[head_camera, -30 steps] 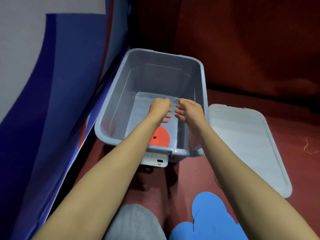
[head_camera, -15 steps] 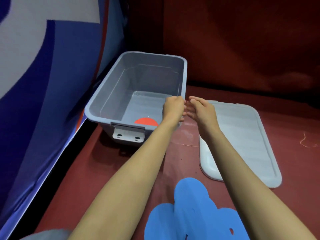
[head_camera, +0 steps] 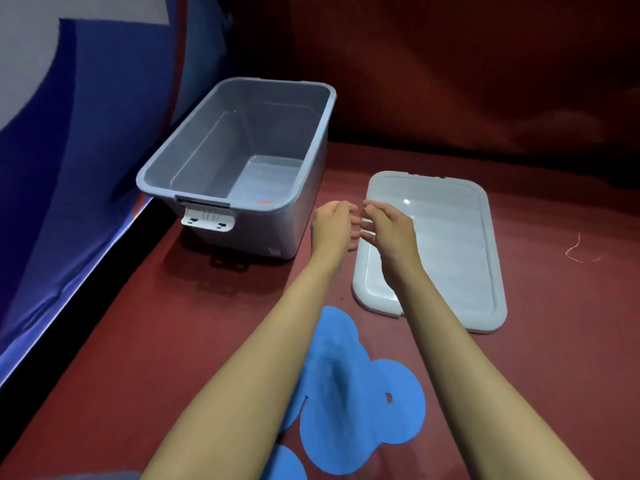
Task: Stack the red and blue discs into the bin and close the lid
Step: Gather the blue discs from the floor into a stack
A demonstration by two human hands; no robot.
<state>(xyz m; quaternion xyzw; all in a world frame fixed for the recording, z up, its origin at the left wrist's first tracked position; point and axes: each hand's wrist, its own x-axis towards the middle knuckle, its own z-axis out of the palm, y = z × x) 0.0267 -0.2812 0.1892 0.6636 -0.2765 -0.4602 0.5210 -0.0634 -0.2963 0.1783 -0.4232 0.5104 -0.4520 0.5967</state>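
Fingers of the left hand (head_camera: 333, 224) and right hand (head_camera: 390, 226) are loosely curled toward each other, holding nothing, above the red floor (head_camera: 173, 306). Behind them the grey bin (head_camera: 194, 143) runs lengthwise away; a sliver of red disc (head_camera: 265, 203) shows inside. Its pale lid (head_camera: 460, 237) lies flat alongside. Flat blue discs (head_camera: 346, 410) overlap nearer.

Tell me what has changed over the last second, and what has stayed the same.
Both hands have pulled back out of the bin: the left hand and right hand now hover empty between it and the lid. Nothing was taken hold of. The red disc stays in the bin, the blue discs and lid on the floor.
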